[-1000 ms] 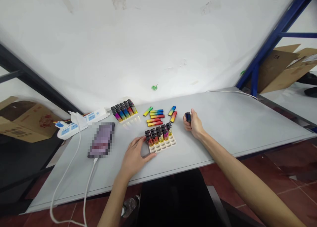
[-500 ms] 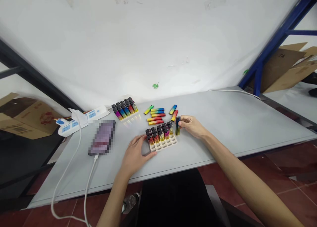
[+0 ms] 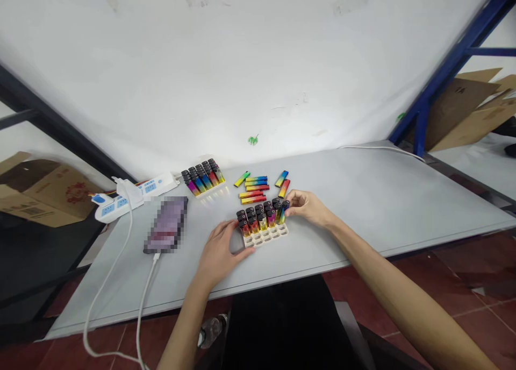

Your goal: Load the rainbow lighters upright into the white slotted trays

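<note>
A cream slotted tray (image 3: pixel 266 236) sits on the grey table (image 3: pixel 363 198), its rear rows filled with several upright rainbow lighters with black caps. My left hand (image 3: pixel 220 251) rests flat against the tray's left edge, holding it steady. My right hand (image 3: pixel 308 207) pinches one lighter (image 3: pixel 284 211) that stands in a slot at the tray's right end. Several loose lighters (image 3: pixel 253 190) lie flat just behind the tray.
A second tray full of lighters (image 3: pixel 202 179) stands at the back left. A white power strip (image 3: pixel 129 196) and a phone (image 3: pixel 166 225) on a charging cable lie to the left. Cardboard boxes (image 3: pixel 463 109) sit by a blue rack at the right.
My right hand carried a lighter from the open table on the right over to the tray and stood it in a slot at the right end. My left hand stayed put.
</note>
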Action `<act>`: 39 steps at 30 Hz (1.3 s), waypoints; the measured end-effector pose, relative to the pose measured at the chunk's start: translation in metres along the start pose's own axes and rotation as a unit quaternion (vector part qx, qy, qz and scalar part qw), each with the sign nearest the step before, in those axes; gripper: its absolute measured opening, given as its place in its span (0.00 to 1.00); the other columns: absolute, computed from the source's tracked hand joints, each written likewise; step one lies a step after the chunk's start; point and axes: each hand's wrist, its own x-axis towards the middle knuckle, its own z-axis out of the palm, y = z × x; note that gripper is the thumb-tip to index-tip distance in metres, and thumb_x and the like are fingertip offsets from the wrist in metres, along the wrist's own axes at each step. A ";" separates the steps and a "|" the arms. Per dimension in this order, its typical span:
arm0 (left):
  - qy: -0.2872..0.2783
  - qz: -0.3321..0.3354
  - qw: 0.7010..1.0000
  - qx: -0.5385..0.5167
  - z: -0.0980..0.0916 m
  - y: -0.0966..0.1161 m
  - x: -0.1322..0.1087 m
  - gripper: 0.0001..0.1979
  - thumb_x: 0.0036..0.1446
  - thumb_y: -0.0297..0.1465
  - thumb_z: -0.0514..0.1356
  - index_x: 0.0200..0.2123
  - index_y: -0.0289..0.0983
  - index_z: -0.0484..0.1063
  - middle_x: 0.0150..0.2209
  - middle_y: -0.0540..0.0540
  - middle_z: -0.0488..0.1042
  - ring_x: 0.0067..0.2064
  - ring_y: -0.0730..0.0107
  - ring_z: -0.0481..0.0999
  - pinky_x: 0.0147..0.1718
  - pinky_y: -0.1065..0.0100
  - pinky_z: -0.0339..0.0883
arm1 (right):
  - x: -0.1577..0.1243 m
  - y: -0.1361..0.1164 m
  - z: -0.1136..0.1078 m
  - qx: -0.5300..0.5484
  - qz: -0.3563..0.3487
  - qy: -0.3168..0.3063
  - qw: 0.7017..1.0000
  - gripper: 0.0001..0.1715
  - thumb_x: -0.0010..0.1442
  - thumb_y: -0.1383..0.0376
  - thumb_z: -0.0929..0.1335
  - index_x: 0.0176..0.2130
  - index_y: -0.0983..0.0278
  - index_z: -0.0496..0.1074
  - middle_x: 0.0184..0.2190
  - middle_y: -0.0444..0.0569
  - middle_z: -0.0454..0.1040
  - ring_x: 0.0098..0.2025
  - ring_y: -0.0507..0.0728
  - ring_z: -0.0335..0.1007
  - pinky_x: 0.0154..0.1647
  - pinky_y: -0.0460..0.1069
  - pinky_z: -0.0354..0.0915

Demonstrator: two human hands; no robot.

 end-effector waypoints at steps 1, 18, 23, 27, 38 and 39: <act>0.001 0.002 1.000 0.000 0.000 0.000 0.000 0.34 0.55 0.50 0.63 0.59 0.39 0.62 0.59 0.40 0.68 0.62 0.53 0.66 0.60 0.54 0.61 | 0.000 -0.001 0.001 0.000 -0.004 0.002 1.000 0.20 0.42 0.63 0.80 0.30 0.63 0.70 0.28 0.41 0.75 0.31 0.52 0.71 0.35 0.48 0.65; 0.008 0.001 1.000 -0.004 0.002 -0.001 -0.001 0.35 0.55 0.51 0.62 0.60 0.40 0.62 0.58 0.40 0.68 0.60 0.52 0.67 0.59 0.53 0.63 | 0.007 0.009 0.001 -0.414 -0.091 0.151 0.893 0.25 0.71 0.52 0.55 0.49 0.60 0.73 0.38 0.52 0.70 0.42 0.59 0.67 0.47 0.54 0.63; 0.007 0.002 1.000 -0.005 0.001 0.000 0.000 0.34 0.55 0.50 0.63 0.60 0.39 0.62 0.59 0.40 0.68 0.61 0.52 0.67 0.60 0.53 0.62 | 0.011 0.012 0.006 -0.574 -0.057 0.160 0.801 0.19 0.68 0.54 0.61 0.45 0.61 0.76 0.44 0.57 0.69 0.46 0.64 0.66 0.51 0.57 0.61; 0.000 -0.003 1.000 -0.007 0.000 0.000 0.000 0.34 0.55 0.51 0.63 0.60 0.40 0.62 0.59 0.39 0.68 0.60 0.51 0.67 0.59 0.52 0.62 | 0.007 0.014 0.000 -0.583 -0.016 0.198 0.788 0.11 0.66 0.63 0.63 0.43 0.64 0.72 0.43 0.59 0.72 0.46 0.66 0.67 0.48 0.57 0.63; 0.000 -0.006 1.000 0.002 0.000 0.000 -0.001 0.35 0.55 0.51 0.62 0.60 0.40 0.61 0.59 0.40 0.67 0.61 0.52 0.67 0.60 0.54 0.62 | 0.001 0.011 -0.013 -0.336 -0.024 0.218 0.916 0.11 0.62 0.64 0.61 0.47 0.60 0.61 0.40 0.50 0.77 0.38 0.59 0.73 0.42 0.54 0.65; -0.001 -0.007 1.000 0.001 0.000 0.000 -0.001 0.34 0.55 0.51 0.62 0.60 0.40 0.61 0.59 0.40 0.67 0.61 0.52 0.66 0.60 0.54 0.62 | 0.000 0.009 -0.012 -0.296 -0.015 0.214 0.931 0.10 0.61 0.64 0.61 0.45 0.59 0.60 0.36 0.47 0.78 0.35 0.58 0.72 0.39 0.53 0.64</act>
